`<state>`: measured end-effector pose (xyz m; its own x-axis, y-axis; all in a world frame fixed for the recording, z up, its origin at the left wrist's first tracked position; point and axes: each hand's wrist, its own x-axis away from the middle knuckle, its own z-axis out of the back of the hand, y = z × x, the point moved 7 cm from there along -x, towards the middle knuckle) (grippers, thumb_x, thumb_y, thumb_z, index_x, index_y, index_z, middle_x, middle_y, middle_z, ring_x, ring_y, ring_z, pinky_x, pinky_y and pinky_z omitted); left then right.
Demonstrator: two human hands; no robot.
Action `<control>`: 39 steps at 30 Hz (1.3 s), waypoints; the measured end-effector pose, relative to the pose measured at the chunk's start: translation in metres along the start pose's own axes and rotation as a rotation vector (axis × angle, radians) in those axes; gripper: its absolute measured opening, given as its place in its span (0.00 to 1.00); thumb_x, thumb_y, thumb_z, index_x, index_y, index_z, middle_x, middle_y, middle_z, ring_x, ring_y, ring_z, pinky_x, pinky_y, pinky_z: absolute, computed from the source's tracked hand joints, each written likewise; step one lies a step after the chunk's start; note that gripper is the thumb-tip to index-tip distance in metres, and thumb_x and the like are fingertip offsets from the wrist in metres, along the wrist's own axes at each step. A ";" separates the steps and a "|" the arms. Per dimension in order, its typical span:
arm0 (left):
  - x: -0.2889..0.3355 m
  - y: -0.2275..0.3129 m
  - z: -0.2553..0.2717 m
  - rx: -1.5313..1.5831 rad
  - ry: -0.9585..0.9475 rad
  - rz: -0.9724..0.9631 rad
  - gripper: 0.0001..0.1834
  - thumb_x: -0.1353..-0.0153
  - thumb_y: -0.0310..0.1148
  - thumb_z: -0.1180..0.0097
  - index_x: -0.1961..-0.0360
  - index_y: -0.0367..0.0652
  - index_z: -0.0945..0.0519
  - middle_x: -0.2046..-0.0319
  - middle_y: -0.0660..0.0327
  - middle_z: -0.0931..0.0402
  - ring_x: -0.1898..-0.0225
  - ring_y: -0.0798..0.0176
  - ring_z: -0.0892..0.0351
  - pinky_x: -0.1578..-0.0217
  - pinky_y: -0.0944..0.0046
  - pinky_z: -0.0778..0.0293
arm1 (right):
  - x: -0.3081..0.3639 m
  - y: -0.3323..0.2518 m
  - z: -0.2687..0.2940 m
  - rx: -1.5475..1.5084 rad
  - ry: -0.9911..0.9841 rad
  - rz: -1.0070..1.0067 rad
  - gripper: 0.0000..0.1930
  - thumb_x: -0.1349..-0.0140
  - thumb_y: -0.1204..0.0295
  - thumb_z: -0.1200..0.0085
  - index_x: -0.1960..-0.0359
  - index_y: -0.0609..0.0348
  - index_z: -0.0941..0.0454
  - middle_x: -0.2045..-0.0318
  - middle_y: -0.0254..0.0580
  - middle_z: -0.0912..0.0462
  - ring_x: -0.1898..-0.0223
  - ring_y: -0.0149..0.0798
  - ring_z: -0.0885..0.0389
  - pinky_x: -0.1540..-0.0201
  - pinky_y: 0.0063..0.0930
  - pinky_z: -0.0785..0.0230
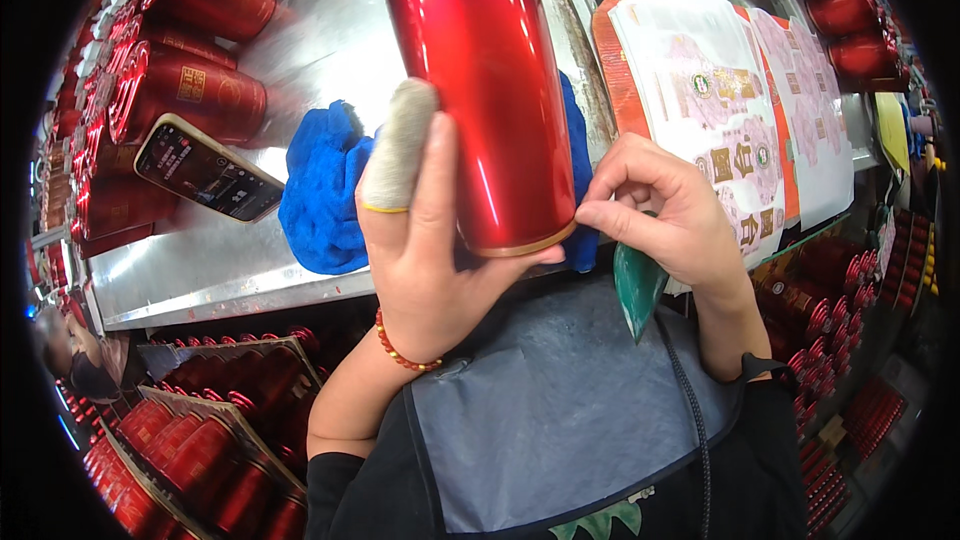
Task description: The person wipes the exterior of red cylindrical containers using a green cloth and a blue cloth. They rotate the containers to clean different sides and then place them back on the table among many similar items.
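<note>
Left hand [415, 260] clamped around the lower left side of a large red canister [490, 100], thumb beneath the base, a pale finger cover [402, 140] along the flank. Right hand [680, 205] apart from the left, thumb and forefinger pinched together at the canister's lower right rim, other fingers curled around the upper end of a green pointed piece [638, 285]. Held canister tilted, base toward the near edge of the worktop [200, 285], inside hidden.

Farther out, more red canisters [190, 90] crowded along the worktop's left edge, gold marks on their sides; leaning by them, a phone [208, 170] with lit screen. Lower, beyond the near left corner, cardboard boxes [190, 402] packed with red canisters.

Held canister smooth, glossy and cylindrical, a narrow copper-coloured band round the base. Behind it, a rumpled, soft blue cloth [325, 195], bulging out on both sides. Worktop of shiny, scuffed silvery metal. Toward the right edge, white paper sheets [690, 50] with pink and gold print, over an orange-red backing [622, 80].

Open metal along the near edge, from blue cloth to left corner, and toward the far edge between the crowded canisters and the held one. Tighter room at right, sheets just beside the right hand.
</note>
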<state>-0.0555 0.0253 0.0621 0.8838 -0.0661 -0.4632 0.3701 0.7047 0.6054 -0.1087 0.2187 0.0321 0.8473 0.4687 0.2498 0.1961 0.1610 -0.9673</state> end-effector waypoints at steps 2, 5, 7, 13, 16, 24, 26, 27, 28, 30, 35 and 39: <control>0.013 -0.017 -0.004 0.154 -0.047 0.116 0.63 0.52 0.51 0.20 0.24 0.31 0.43 0.25 0.41 0.46 0.23 0.41 0.46 0.27 0.50 0.45 | 0.001 0.004 0.002 -0.056 0.044 -0.055 0.08 0.36 0.75 0.32 0.60 0.64 0.18 0.70 0.27 0.23 0.74 0.16 0.30 0.70 0.11 0.39; 0.024 -0.037 -0.009 0.335 -0.170 0.224 0.64 0.49 0.46 0.20 0.21 0.31 0.50 0.22 0.41 0.52 0.22 0.43 0.49 0.25 0.51 0.49 | 0.001 0.001 -0.005 -0.131 -0.015 -0.100 0.19 0.36 0.80 0.36 0.44 0.67 0.25 0.65 0.30 0.24 0.69 0.17 0.26 0.66 0.11 0.36; 0.019 -0.034 -0.007 0.496 -0.163 0.200 0.61 0.46 0.41 0.23 0.21 0.31 0.51 0.22 0.43 0.52 0.21 0.45 0.50 0.25 0.52 0.50 | 0.000 -0.001 -0.010 -0.117 -0.079 -0.133 0.31 0.36 0.82 0.36 0.32 0.68 0.32 0.63 0.31 0.25 0.68 0.17 0.24 0.64 0.10 0.35; 0.019 -0.026 -0.014 0.692 -0.115 0.324 0.58 0.43 0.32 0.28 0.20 0.33 0.55 0.22 0.47 0.52 0.21 0.51 0.50 0.25 0.53 0.49 | -0.004 0.002 -0.013 -0.187 -0.036 -0.055 0.30 0.38 0.76 0.31 0.35 0.69 0.28 0.71 0.29 0.22 0.76 0.16 0.27 0.72 0.12 0.38; 0.019 -0.026 -0.015 0.690 -0.101 0.348 0.59 0.44 0.29 0.28 0.20 0.34 0.56 0.22 0.48 0.52 0.21 0.52 0.50 0.25 0.54 0.49 | -0.005 0.002 -0.014 -0.190 -0.038 -0.049 0.30 0.38 0.75 0.30 0.36 0.69 0.28 0.71 0.29 0.22 0.77 0.16 0.27 0.73 0.12 0.38; 0.018 -0.024 -0.015 0.760 -0.090 0.414 0.60 0.45 0.25 0.27 0.20 0.36 0.57 0.22 0.49 0.51 0.22 0.52 0.47 0.25 0.53 0.46 | -0.005 0.000 -0.016 -0.142 -0.111 -0.084 0.33 0.38 0.79 0.33 0.32 0.68 0.33 0.64 0.30 0.26 0.70 0.15 0.25 0.67 0.09 0.35; 0.016 -0.022 -0.014 0.772 -0.091 0.428 0.60 0.45 0.25 0.27 0.20 0.37 0.57 0.22 0.49 0.50 0.22 0.52 0.46 0.26 0.53 0.44 | -0.004 0.000 -0.016 -0.144 -0.110 -0.080 0.33 0.38 0.79 0.32 0.32 0.68 0.33 0.64 0.30 0.26 0.70 0.15 0.25 0.67 0.09 0.35; 0.016 -0.022 -0.014 0.774 -0.093 0.430 0.60 0.45 0.25 0.27 0.20 0.37 0.57 0.22 0.49 0.50 0.22 0.52 0.45 0.26 0.52 0.44 | -0.004 0.001 -0.016 -0.145 -0.110 -0.079 0.33 0.38 0.79 0.32 0.31 0.68 0.33 0.64 0.30 0.26 0.70 0.15 0.25 0.67 0.09 0.35; 0.016 -0.023 -0.015 0.775 -0.096 0.431 0.60 0.46 0.25 0.27 0.20 0.37 0.57 0.23 0.49 0.50 0.23 0.52 0.45 0.26 0.52 0.43 | -0.004 0.001 -0.016 -0.146 -0.110 -0.079 0.34 0.38 0.79 0.32 0.31 0.68 0.33 0.64 0.30 0.26 0.70 0.15 0.25 0.66 0.09 0.35; 0.015 -0.022 -0.015 0.782 -0.099 0.439 0.60 0.46 0.25 0.27 0.20 0.37 0.56 0.23 0.49 0.49 0.23 0.52 0.44 0.26 0.52 0.43 | -0.004 0.001 -0.016 -0.138 -0.107 -0.074 0.33 0.38 0.79 0.32 0.31 0.68 0.33 0.64 0.30 0.26 0.70 0.15 0.25 0.67 0.09 0.35; 0.014 -0.022 -0.015 0.782 -0.094 0.453 0.60 0.46 0.25 0.27 0.20 0.37 0.56 0.23 0.50 0.49 0.23 0.52 0.44 0.26 0.52 0.42 | -0.004 0.000 -0.015 -0.126 -0.105 -0.092 0.34 0.38 0.79 0.32 0.31 0.68 0.33 0.64 0.30 0.26 0.70 0.15 0.25 0.67 0.09 0.35; 0.015 -0.023 -0.014 0.791 -0.081 0.477 0.61 0.47 0.26 0.26 0.20 0.37 0.55 0.23 0.49 0.49 0.24 0.52 0.43 0.26 0.53 0.43 | -0.004 -0.003 -0.016 -0.099 -0.110 -0.129 0.35 0.39 0.80 0.33 0.31 0.67 0.34 0.63 0.30 0.26 0.70 0.16 0.25 0.67 0.09 0.35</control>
<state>-0.0543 0.0181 0.0320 0.9991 0.0370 -0.0229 0.0235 -0.0152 0.9996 -0.1047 0.2029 0.0331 0.7541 0.5426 0.3701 0.3519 0.1421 -0.9252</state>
